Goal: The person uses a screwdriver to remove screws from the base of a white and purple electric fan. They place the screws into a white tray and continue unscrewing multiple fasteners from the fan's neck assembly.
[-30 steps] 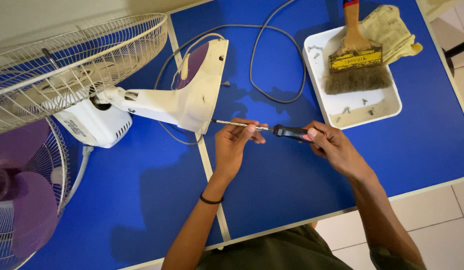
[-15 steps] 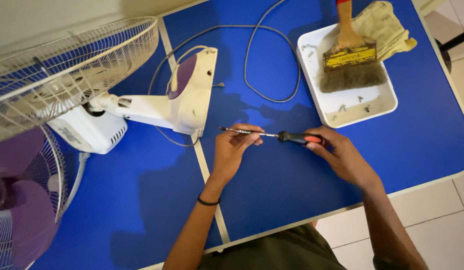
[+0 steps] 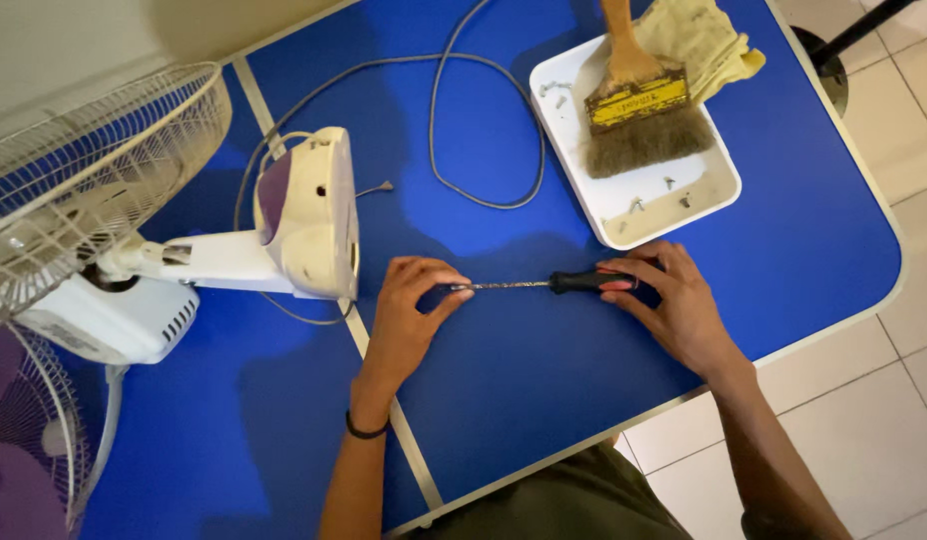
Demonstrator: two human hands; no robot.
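Head view, tool: the black-handled screwdriver with metal shaft [image 3: 554, 284] has come lower, now flat just above the blue surface [image 3: 544, 390], beside the white tray [image 3: 719, 190].
Right hand [image 3: 669, 300]: closed on the handle.
Left hand [image 3: 414, 310]: fingers pinch the shaft tip.
White fan base [image 3: 314, 215]: now nearer the left hand.

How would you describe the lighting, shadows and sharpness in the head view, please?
Head view: soft indoor light, no harsh glare; the hands cast blurred dark shadows on the blue table. The left hand, right hand and screwdriver are fairly sharp, the brush in the tray too. The fan grille bows at the left edge, showing wide-angle distortion.
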